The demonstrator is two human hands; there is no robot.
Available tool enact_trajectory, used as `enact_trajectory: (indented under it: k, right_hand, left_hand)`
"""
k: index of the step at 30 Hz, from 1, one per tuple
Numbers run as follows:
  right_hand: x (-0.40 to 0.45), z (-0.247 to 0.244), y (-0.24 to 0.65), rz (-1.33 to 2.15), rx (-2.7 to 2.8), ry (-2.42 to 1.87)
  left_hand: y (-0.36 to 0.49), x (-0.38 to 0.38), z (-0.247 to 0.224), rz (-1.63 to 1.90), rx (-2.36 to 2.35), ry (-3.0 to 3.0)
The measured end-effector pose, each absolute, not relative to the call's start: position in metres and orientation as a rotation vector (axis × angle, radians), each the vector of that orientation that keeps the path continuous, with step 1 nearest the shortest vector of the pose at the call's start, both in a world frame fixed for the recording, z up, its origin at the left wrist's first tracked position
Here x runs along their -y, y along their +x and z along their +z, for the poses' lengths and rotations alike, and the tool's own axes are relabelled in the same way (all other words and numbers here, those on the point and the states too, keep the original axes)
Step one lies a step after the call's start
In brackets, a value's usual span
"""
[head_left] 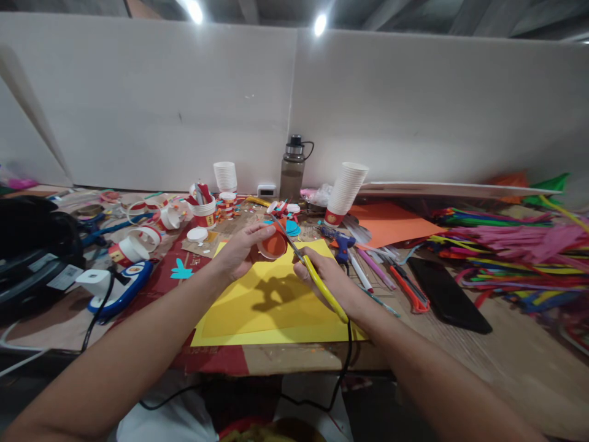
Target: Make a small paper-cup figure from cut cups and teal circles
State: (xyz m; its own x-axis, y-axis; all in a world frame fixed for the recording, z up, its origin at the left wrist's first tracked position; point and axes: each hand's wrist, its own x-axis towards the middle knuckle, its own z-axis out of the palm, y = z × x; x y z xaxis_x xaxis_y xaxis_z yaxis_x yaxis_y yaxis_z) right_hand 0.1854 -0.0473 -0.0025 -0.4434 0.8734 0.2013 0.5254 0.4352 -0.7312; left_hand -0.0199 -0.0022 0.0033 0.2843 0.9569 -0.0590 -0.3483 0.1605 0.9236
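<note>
My left hand [246,247] is closed on a small orange paper piece [274,245] with a rounded, pale lower edge; I cannot tell whether it is flat or part of a cup. Yellow-handled scissors [324,288] are in my right hand [332,275], fingers wrapped round the handles. Their blades point up and left, beside or across the right edge of the orange piece. Both hands are raised above yellow paper sheets [230,328], which carry their shadow. A stack of turquoise paper discs [292,228] lies just behind the hands.
Cut paper cups [129,248] and a blue-and-white power strip [120,291] are on the left. Behind stand a bottle [291,175] and stacked cups [346,190]. To the right lie a blue glue gun [344,244], markers [361,270], a red-handled tool [410,290], a phone [448,294] and pipe cleaners [519,245].
</note>
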Motion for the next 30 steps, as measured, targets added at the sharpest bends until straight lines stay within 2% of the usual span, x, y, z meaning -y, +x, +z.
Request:
enact_trajectory:
  k: [30]
  right_hand:
    - [0.0475,-0.0047,0.1860,0.792,2.121,-1.226]
  left_hand:
    - [-0.0264,-0.0005,0.0061,1.026,-0.770,1.056]
